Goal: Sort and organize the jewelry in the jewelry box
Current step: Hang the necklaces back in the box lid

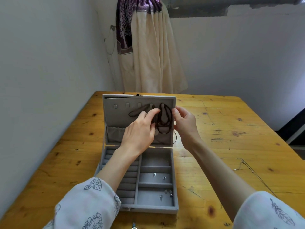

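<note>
Both hands [140, 128] [184, 121] pinch dark beaded necklace [165, 119] at unlabelled box lid [115, 116].

Soft even daylight; faint shadows; edges warped (wide-angle); slightly soft

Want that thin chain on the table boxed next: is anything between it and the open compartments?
Nothing visible. The thin chain lies on bare table right of the jewelry box; only the box's low wall separates them.

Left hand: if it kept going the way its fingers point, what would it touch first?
Probably the dark cord hanging on the open lid. The left hand has its fingertips at or on it already, with the lid's grey lining right behind. Depth is hard to judge.
</note>
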